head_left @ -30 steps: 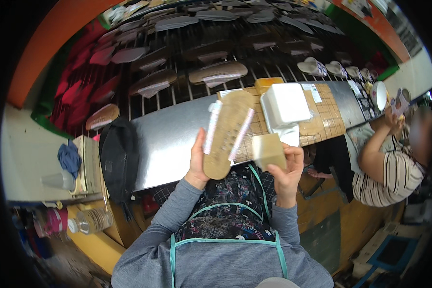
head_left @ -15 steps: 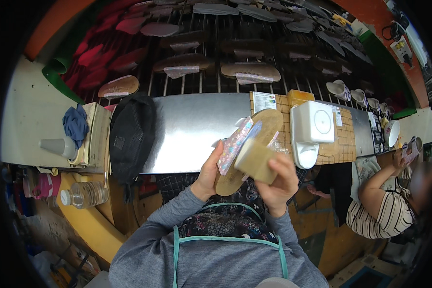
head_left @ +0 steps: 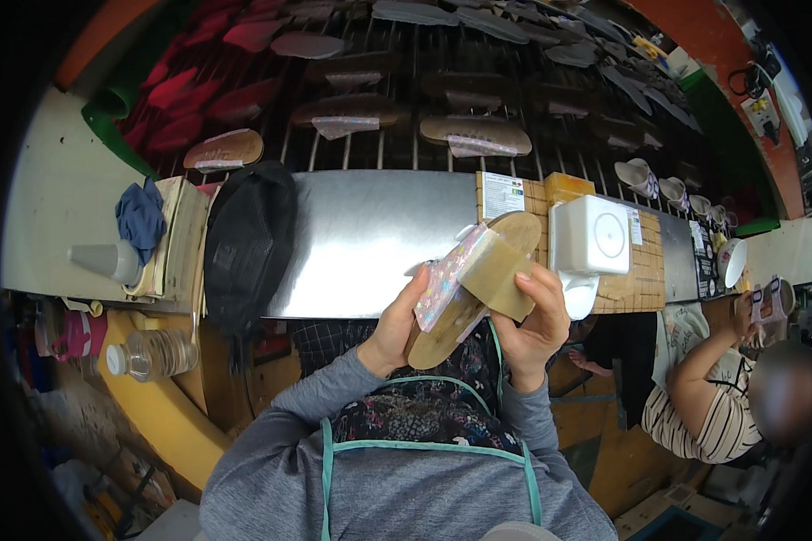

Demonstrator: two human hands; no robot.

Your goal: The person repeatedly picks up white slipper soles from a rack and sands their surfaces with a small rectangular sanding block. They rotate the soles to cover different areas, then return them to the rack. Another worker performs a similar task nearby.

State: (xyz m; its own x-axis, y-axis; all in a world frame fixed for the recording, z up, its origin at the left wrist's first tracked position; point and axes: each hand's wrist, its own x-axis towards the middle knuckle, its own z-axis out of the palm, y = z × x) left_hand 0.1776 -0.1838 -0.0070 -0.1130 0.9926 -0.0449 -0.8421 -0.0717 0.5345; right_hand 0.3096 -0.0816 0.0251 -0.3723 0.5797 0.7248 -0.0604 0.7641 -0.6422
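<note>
The left hand (head_left: 395,326) gripped a tan flat sandal with a shiny, star-patterned strap (head_left: 465,288), raised over the near edge of the grey metal worktop (head_left: 361,239). The right hand (head_left: 532,326) pressed a tan rectangular block (head_left: 501,275) against the sandal, fingers closed round it.

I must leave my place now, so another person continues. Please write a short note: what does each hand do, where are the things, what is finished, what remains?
Left hand: holds the tan sandal by its lower sole, above the steel bench.
Right hand: presses a tan block against the sandal, beside its shiny patterned strap.
Done: strap sits on the sole.
Left: cannot tell how far the rubbing has gone; other soles lie on the rack behind.
</note>
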